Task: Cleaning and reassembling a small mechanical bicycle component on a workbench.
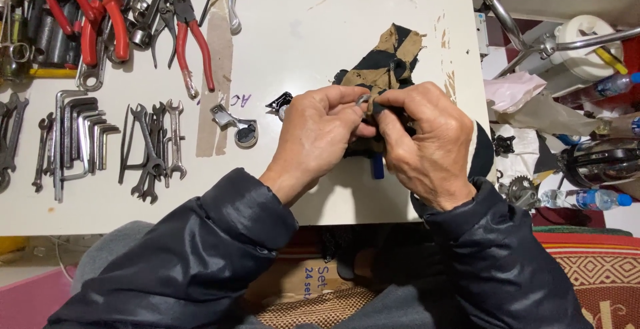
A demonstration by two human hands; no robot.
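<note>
Small metal part [363, 100], mostly hidden, is pinched by the left hand [317, 129] and right hand [427, 144] against a black-and-tan rag [389, 59]; its type cannot be determined.

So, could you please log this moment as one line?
hands: left and right pinch metal part | beneath: rag | table: spanners, hex keys, pliers

Both hands meet at centre, left hand [319, 131] and right hand [421, 141] fingers pinched together.
</note>
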